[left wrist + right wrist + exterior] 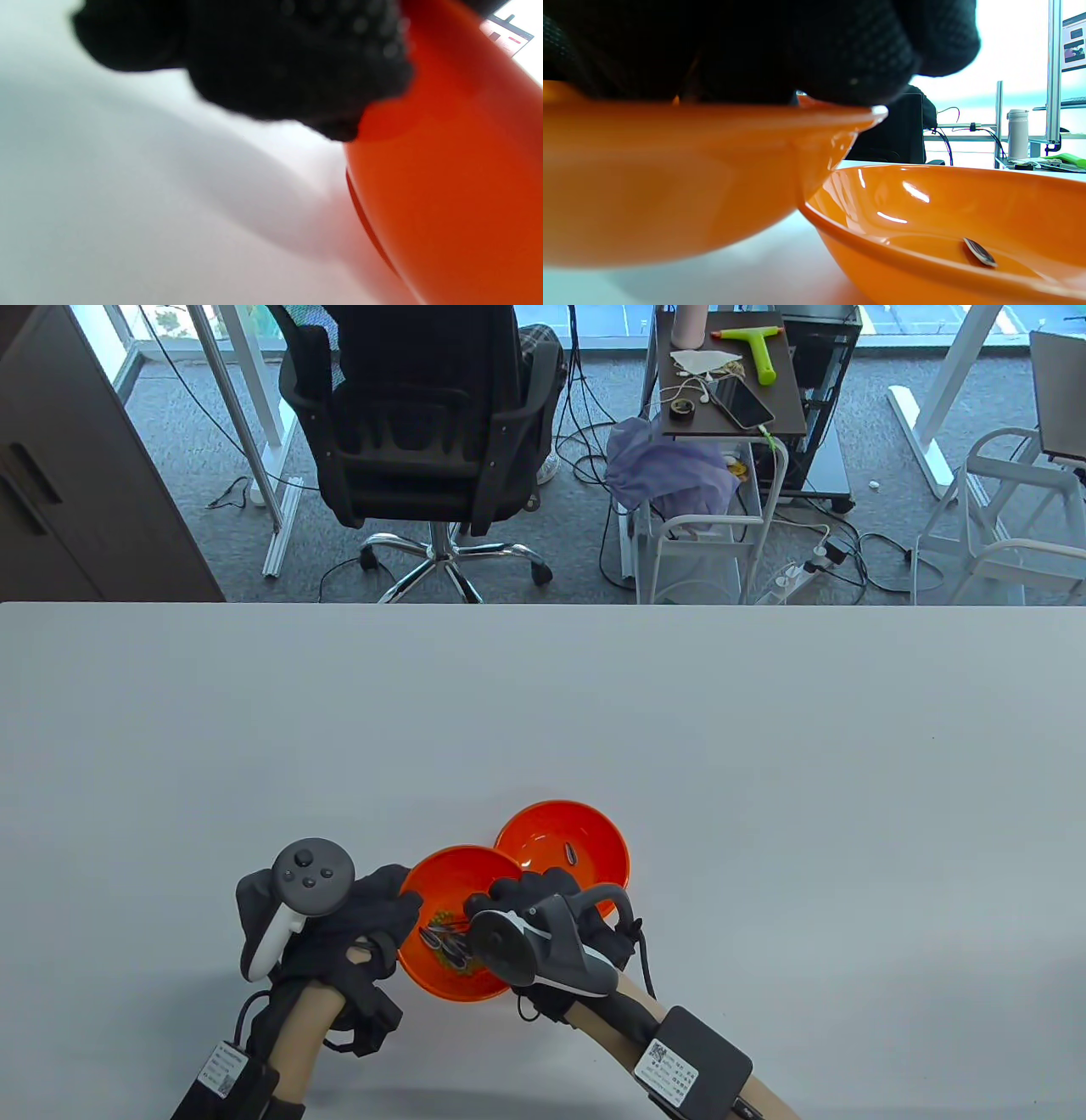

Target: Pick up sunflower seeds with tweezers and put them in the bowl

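Note:
Two orange bowls stand touching near the table's front edge. The near bowl (pixel 441 878) holds a small heap of striped sunflower seeds (pixel 447 948). The far bowl (pixel 594 836) holds one seed (pixel 570 853), which also shows in the right wrist view (pixel 980 253). My left hand (pixel 373 912) grips the near bowl's left rim; its gloved fingers (pixel 297 63) press the bowl's outer wall (pixel 458 190). My right hand (pixel 530 899) hangs over the near bowl's right rim (pixel 670 182) and holds thin metal tweezers (pixel 454 929), whose tips reach into the seed heap. The pinch itself is hidden.
The white table (pixel 543 712) runs wide around the bowls. Beyond its far edge stand a black office chair (pixel 424 415) and a cart with a phone and a green tool (pixel 730 381).

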